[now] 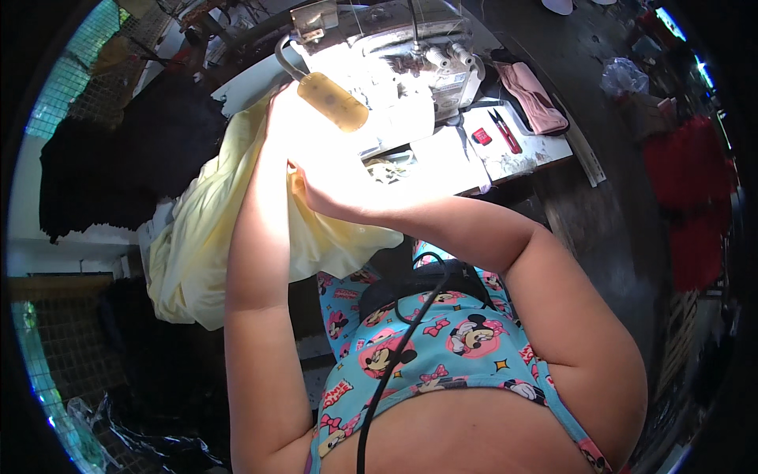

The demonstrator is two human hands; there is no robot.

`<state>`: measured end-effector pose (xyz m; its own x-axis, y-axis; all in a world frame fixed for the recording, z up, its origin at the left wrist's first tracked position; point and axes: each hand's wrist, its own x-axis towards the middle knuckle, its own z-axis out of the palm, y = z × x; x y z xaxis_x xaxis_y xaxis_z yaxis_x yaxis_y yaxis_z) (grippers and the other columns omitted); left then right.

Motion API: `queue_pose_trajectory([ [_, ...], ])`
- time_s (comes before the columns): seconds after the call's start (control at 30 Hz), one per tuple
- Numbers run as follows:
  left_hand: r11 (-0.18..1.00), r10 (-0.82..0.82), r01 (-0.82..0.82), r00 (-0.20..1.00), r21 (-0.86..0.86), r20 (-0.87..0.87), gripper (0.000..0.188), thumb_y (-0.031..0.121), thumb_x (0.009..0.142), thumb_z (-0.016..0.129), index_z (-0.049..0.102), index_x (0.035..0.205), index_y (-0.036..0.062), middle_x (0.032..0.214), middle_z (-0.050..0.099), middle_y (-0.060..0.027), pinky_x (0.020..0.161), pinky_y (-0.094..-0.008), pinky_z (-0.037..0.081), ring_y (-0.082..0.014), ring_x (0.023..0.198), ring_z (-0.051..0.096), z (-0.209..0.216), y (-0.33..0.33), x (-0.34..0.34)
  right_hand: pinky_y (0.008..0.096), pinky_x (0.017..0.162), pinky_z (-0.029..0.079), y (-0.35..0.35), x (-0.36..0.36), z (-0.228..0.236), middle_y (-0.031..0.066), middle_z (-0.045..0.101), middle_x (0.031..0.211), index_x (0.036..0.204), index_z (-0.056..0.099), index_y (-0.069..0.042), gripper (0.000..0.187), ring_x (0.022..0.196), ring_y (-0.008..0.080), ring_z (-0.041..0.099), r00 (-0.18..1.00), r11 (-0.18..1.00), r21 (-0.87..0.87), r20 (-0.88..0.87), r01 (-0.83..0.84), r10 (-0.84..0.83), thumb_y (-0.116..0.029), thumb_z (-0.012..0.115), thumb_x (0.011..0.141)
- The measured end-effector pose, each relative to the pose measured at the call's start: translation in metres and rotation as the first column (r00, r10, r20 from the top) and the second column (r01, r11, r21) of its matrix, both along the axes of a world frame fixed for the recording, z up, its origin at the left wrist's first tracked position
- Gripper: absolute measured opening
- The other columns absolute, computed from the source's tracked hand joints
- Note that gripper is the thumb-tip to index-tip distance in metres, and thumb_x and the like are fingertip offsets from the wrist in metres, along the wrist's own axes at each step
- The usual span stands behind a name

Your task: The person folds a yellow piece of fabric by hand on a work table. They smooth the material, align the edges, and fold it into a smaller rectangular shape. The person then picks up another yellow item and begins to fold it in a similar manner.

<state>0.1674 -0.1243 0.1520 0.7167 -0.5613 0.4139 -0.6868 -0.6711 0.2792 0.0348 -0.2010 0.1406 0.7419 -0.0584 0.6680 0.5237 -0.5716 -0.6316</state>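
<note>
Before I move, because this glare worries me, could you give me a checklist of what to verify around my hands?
1. Yellow cloth near both hands: ok, beside the left hand and hanging below the right hand.
2. Grip of each hand: cannot tell, glare washes out the fingers.
3. Clear view of the stitching area on the sewing machine: not ok, overexposed.
4. Red snips apart from the cloth: ok.
5. Pink pouch apart from the cloth: ok.
</note>
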Motion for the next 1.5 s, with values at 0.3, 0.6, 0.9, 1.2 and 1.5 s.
queue_pose_trajectory([
  [0.3, 0.932, 0.003, -0.089, 0.971, 0.352, 0.238, 0.016, 0.027, 0.07, 0.065, 0.066, 0.071, 0.0108, 0.07, 0.065, -0.0068, 0.068, -0.0329, 0.05, -0.0211, 0.075, 0.064, 0.031, 0.007, 0.005, 0.0398, 0.071, 0.045, 0.033, 0.02, -0.003, 0.0186, 0.06, 0.087, 0.097, 0.06, -0.005, 0.02, 0.078, 0.0329, 0.057, 0.995, 0.992, 0.077, -0.023, 0.096, -0.095, -0.012, 0.044, 0.086],
  [0.6, 0.961, 0.106, -0.114, 0.993, -0.252, -0.045, 0.02, 0.018, 0.077, 0.061, 0.061, 0.09, 0.0028, 0.087, 0.065, -0.0125, 0.073, -0.0343, 0.05, -0.0245, 0.081, 0.063, 0.031, 0.075, 0.01, 0.038, 0.069, 0.045, 0.033, -0.011, -0.002, 0.0173, 0.059, 0.089, 0.123, 0.048, -0.014, 0.04, 0.077, 0.0268, 0.056, 0.881, 0.926, 0.15, -0.288, -0.346, 0.375, -0.002, 0.046, 0.085],
  [0.9, 0.981, -0.175, 0.177, 0.649, -0.076, -0.74, 0.024, 0.001, 0.08, 0.055, 0.057, 0.103, -0.0015, 0.094, 0.064, -0.0113, 0.079, -0.0302, 0.047, -0.0185, 0.085, 0.06, 0.053, 0.092, -0.04, 0.039, 0.074, 0.047, -0.22, -0.077, -0.073, 0.0176, 0.062, 0.092, 0.091, 0.063, -0.004, 0.021, 0.086, 0.0323, 0.06, 0.81, 0.791, -0.384, -0.16, 0.476, -0.565, -0.015, 0.062, 0.072],
  [1.2, 0.977, -0.185, 0.099, 0.827, -0.187, -0.531, 0.04, -0.002, 0.078, 0.056, 0.049, 0.118, -0.003, 0.112, 0.057, -0.0148, 0.094, -0.0293, 0.04, -0.0219, 0.104, 0.054, 0.05, 0.082, -0.086, 0.041, 0.083, 0.044, -0.264, -0.053, -0.084, 0.0171, 0.056, 0.103, 0.093, 0.062, -0.002, 0.018, 0.1, 0.0327, 0.052, 0.61, 0.504, -0.746, -0.167, 0.435, -0.774, -0.011, 0.054, 0.08],
  [1.5, 0.98, -0.102, 0.035, 0.935, -0.197, -0.34, 0.057, 0.008, 0.076, 0.065, 0.04, 0.127, -0.0006, 0.127, 0.048, -0.0157, 0.099, -0.0325, 0.038, -0.0257, 0.116, 0.048, 0.031, 0.09, -0.097, 0.0424, 0.072, 0.049, -0.229, -0.057, -0.043, 0.0159, 0.063, 0.094, 0.101, 0.058, -0.003, 0.02, 0.086, 0.0335, 0.061, 0.633, 0.678, -0.535, -0.306, 0.503, -0.711, -0.009, 0.051, 0.083],
])
